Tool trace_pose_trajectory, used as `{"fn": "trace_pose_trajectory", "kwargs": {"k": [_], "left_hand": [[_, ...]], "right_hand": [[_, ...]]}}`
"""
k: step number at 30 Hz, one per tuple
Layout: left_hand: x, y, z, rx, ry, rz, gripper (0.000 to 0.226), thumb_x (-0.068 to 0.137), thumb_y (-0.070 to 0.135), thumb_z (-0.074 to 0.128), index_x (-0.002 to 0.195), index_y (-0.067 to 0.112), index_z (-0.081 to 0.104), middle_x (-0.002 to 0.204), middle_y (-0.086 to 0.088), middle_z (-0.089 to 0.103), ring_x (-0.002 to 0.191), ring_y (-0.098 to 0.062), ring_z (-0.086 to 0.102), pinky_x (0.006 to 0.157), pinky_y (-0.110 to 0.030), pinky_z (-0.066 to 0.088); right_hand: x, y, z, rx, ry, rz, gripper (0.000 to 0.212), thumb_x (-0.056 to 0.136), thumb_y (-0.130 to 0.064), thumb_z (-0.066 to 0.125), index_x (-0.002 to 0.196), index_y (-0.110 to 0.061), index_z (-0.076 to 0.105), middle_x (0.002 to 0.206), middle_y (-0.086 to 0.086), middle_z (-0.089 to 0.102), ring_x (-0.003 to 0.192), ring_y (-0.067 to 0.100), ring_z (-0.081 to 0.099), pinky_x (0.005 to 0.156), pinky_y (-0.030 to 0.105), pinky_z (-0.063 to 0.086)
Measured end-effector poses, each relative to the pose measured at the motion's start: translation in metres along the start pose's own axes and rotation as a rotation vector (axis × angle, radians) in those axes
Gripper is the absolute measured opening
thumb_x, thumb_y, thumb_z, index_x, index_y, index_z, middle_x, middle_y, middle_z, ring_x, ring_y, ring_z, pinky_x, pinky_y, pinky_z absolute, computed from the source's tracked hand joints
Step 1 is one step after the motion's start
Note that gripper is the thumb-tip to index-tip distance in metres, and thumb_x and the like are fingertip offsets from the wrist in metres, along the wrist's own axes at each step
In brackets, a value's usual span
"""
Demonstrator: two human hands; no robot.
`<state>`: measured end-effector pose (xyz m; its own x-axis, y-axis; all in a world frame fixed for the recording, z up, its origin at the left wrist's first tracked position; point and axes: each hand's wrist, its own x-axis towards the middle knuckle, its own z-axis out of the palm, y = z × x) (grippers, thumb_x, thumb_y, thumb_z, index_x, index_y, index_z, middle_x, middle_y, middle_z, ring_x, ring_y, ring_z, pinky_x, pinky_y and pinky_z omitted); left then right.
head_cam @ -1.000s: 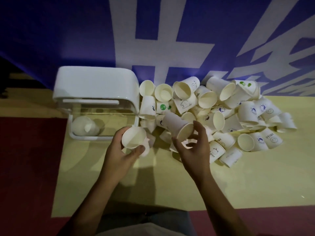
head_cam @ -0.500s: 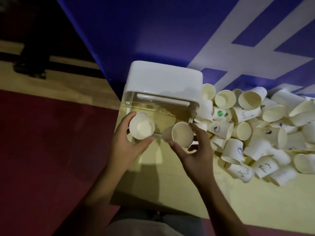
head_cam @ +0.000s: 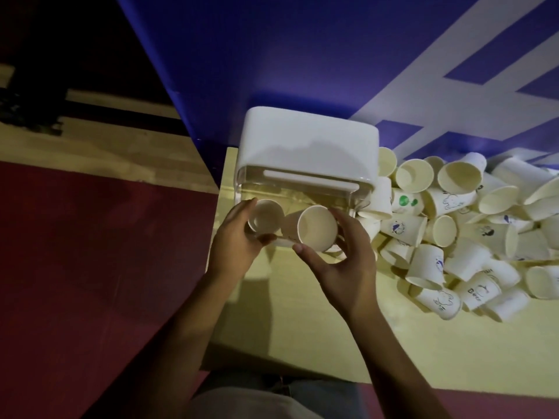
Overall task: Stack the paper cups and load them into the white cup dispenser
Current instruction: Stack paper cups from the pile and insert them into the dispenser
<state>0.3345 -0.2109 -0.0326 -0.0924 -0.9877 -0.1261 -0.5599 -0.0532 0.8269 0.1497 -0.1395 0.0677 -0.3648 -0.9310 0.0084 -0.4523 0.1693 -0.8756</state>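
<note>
Holding one plain paper cup [head_cam: 266,219] in the left hand [head_cam: 234,249], fingers and thumb curled round its rim, mouth toward the camera, at the clear front of the white cup dispenser [head_cam: 308,152]. Right hand [head_cam: 341,267] grips a second paper cup [head_cam: 317,228] between thumb and fingers, just beside the first. Loose pile of paper cups [head_cam: 465,231], some printed, lies on the pale yellow tabletop [head_cam: 302,322] right of the dispenser, against a blue-and-white backdrop [head_cam: 302,55].

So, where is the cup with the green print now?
In the head view, the cup with the green print lies in the pile of cups, right of the white dispenser, near its front right corner.
</note>
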Motion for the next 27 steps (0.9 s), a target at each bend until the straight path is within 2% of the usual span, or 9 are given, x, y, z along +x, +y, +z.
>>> {"fn": "trace_pose_trajectory", "kwargs": {"k": [4,8,9,11,13,17,21,25,27], "left_hand": [[0.008,-0.005,-0.004,0.065,-0.063,0.082,0.056,0.072,0.038,0.083,0.125,0.028,0.067,0.126,0.005,0.068,0.117,-0.02,0.065,0.085,-0.035,0.057],[0.009,0.015,-0.016,-0.296,-0.218,-0.045,0.012,0.098,0.031,0.067,0.103,0.027,0.077,0.103,0.0,0.071,0.095,-0.014,0.071,0.069,-0.032,0.057],[0.006,0.017,-0.021,-0.198,-0.221,-0.015,0.016,0.098,0.022,0.069,0.11,0.032,0.074,0.106,0.005,0.07,0.096,-0.008,0.071,0.072,-0.029,0.058],[0.002,0.0,-0.024,-0.033,-0.241,0.043,0.069,0.085,0.011,0.08,0.141,0.038,0.051,0.126,0.013,0.065,0.115,-0.003,0.065,0.091,-0.028,0.057],[0.001,0.0,-0.028,-0.09,-0.294,-0.035,0.095,0.078,0.014,0.082,0.155,0.041,0.033,0.138,0.012,0.06,0.126,-0.008,0.06,0.103,-0.036,0.053],[0.001,0.009,-0.03,-0.2,-0.314,-0.052,0.085,0.085,0.013,0.08,0.138,0.065,0.039,0.126,0.016,0.066,0.112,-0.004,0.066,0.091,-0.028,0.056],[-0.002,0.01,-0.028,-0.153,-0.299,-0.069,0.075,0.089,0.013,0.077,0.148,0.046,0.045,0.126,0.014,0.068,0.112,-0.008,0.067,0.094,-0.042,0.058],[-0.003,0.01,-0.028,-0.128,-0.308,-0.066,0.079,0.088,0.014,0.078,0.152,0.042,0.04,0.131,0.014,0.066,0.117,-0.007,0.066,0.095,-0.044,0.057],[-0.005,0.013,-0.03,-0.085,-0.266,-0.06,0.079,0.088,0.019,0.079,0.155,0.036,0.039,0.139,0.012,0.062,0.119,-0.004,0.063,0.098,-0.035,0.056]], "right_hand": [[0.012,-0.003,0.021,-0.042,-0.065,-0.134,0.076,0.075,-0.041,0.091,0.137,-0.011,0.058,0.132,-0.004,0.062,0.123,0.015,0.06,0.097,0.037,0.054],[0.021,0.002,0.047,-0.086,-0.136,-0.174,0.079,0.075,-0.04,0.093,0.138,-0.007,0.058,0.136,0.002,0.062,0.128,0.014,0.056,0.106,0.022,0.045],[0.024,0.004,0.053,-0.103,-0.163,-0.162,0.08,0.075,-0.04,0.093,0.139,-0.008,0.058,0.138,0.001,0.061,0.129,0.012,0.055,0.106,0.015,0.04],[0.028,0.01,0.065,-0.142,-0.218,-0.12,0.082,0.075,-0.044,0.091,0.142,-0.014,0.056,0.14,-0.003,0.059,0.128,0.008,0.052,0.102,0.006,0.035],[0.033,0.02,0.077,-0.168,-0.276,-0.077,0.082,0.077,-0.049,0.088,0.144,-0.018,0.054,0.142,-0.006,0.057,0.129,0.009,0.052,0.101,0.012,0.039],[0.035,0.04,0.089,-0.162,-0.395,-0.045,0.074,0.092,-0.042,0.075,0.154,-0.018,0.043,0.154,-0.001,0.049,0.14,0.014,0.046,0.108,0.026,0.04],[0.039,0.051,0.086,-0.138,-0.473,-0.015,0.073,0.095,-0.033,0.073,0.157,-0.019,0.037,0.159,-0.001,0.044,0.145,0.015,0.04,0.117,0.029,0.035],[0.046,0.049,0.083,-0.123,-0.524,0.018,0.077,0.094,-0.034,0.074,0.159,-0.023,0.034,0.162,-0.003,0.041,0.147,0.016,0.039,0.12,0.039,0.036],[0.043,0.046,0.079,-0.108,-0.562,0.036,0.084,0.094,-0.043,0.073,0.162,-0.03,0.026,0.167,-0.008,0.032,0.153,0.013,0.029,0.122,0.032,0.03]]}}
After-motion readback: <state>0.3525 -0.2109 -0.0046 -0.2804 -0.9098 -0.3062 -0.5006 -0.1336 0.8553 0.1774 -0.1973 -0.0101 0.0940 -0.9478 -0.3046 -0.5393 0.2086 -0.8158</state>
